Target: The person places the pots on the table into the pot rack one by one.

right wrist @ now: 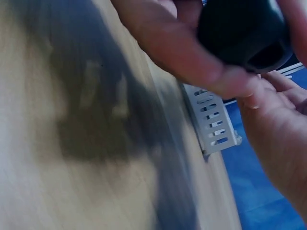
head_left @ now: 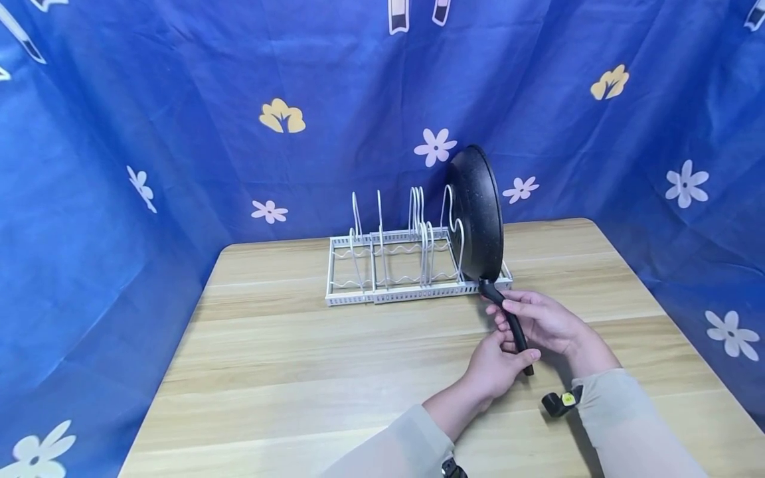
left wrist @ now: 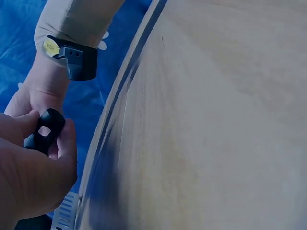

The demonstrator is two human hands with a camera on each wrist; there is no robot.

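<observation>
A black frying pan (head_left: 475,212) stands on its edge at the right end of a white wire pan rack (head_left: 412,292), its handle slanting down toward me. Near the handle's end, my left hand (head_left: 496,365) grips it, thumb across the front. My right hand (head_left: 546,322) holds the same handle closer to the pan, with thumb and fingers on either side. The handle's holed tip (left wrist: 51,125) shows between the left thumb and fingers in the left wrist view. In the right wrist view the dark handle end (right wrist: 242,31) is seen close up, and my left hand (right wrist: 283,124) is beyond it.
The rack's upright wire dividers (head_left: 382,245) stand left of the pan. Wood-grain table (head_left: 287,378) surface extends around the rack. Blue patterned cloth (head_left: 346,99) hangs behind the table and along both sides. A small black camera (head_left: 558,403) is worn at the right wrist.
</observation>
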